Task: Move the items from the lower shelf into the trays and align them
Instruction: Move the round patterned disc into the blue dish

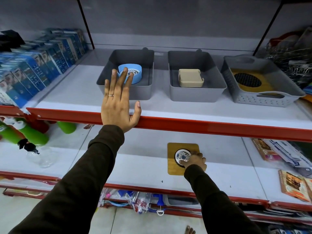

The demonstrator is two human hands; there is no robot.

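Note:
On the lower shelf lies a square wooden trivet [173, 168] with a dark round centre. My right hand [196, 162] is on it, fingers closed on a round white-and-blue patterned coaster [182, 155]. My left hand [119, 102] is raised flat and open in front of the upper shelf, fingers spread, holding nothing. Behind it the left grey tray [146, 68] holds a blue round holder [137, 76] with patterned coasters. The middle grey tray [217, 81] holds a beige square coaster set [190, 78]. The right perforated tray [263, 98] holds a wooden trivet [249, 81].
Blue boxes [42, 61] line the upper shelf's left; wire racks [293, 54] stand at its right. The red shelf edge [219, 127] runs between the levels. Green bottles [32, 134] and a clear bottle lie at lower left, packaged goods [290, 166] at lower right.

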